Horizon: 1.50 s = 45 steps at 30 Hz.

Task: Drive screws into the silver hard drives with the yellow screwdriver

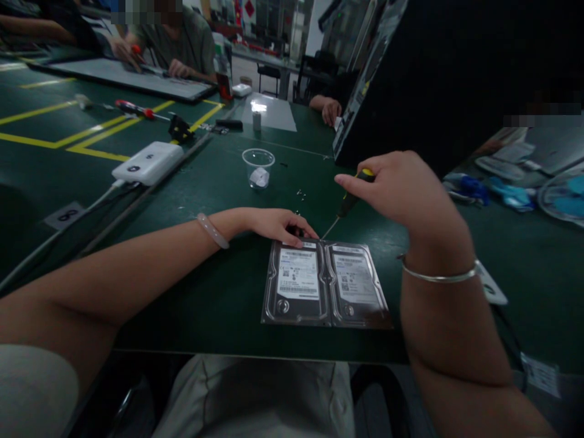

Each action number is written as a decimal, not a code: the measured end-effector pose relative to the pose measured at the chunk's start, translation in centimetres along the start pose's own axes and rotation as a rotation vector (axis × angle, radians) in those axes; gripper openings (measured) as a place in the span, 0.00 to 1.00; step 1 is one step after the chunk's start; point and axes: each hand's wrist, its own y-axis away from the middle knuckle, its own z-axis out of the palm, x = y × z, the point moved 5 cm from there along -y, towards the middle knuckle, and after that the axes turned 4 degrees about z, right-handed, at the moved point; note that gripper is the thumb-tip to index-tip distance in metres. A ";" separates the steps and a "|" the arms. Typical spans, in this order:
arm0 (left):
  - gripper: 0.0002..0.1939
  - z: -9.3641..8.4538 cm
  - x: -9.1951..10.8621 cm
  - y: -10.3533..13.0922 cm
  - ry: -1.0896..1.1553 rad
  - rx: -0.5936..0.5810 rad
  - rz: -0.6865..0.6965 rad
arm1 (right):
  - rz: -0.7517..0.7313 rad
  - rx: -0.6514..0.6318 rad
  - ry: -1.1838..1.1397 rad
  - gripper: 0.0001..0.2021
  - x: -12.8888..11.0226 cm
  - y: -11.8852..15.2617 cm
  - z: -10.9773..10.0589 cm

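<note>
Two hard drives lie flat side by side near the table's front edge, labels up: a left hard drive (297, 283) and a right hard drive (358, 283). My left hand (278, 225) is closed at the far edge of the left one, its thumb on the top face and its fingers bent around that edge. A black and yellow screwdriver (349, 202) is gripped by its handle in my right hand (396, 182). It slants down to the left, its tip at the far edge where the drives meet. Small screws (301, 196) lie scattered beyond my left hand.
A clear plastic cup (258, 169) with white paper inside stands beyond my hands. A white power strip (148, 163) is at left, near a red screwdriver (134, 109). A large black panel (438, 79) rises at right. Another person (182, 48) works across the table.
</note>
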 end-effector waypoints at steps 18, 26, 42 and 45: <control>0.27 0.0 0.1 0.0 0.021 -0.006 0.008 | -0.137 -0.192 -0.162 0.18 0.4 0.7 0.3; 0.25 0.0 0.3 0.1 0.039 -0.005 0.019 | -0.338 -0.271 -0.259 0.14 -1.3 1.3 -0.1; 0.26 0.1 0.2 0.0 0.032 0.004 0.002 | -0.053 0.023 -0.078 0.27 -1.7 -0.1 0.9; 0.25 0.1 0.1 -0.1 0.029 0.004 -0.002 | -0.173 -0.138 -0.198 0.20 -2.1 0.5 1.0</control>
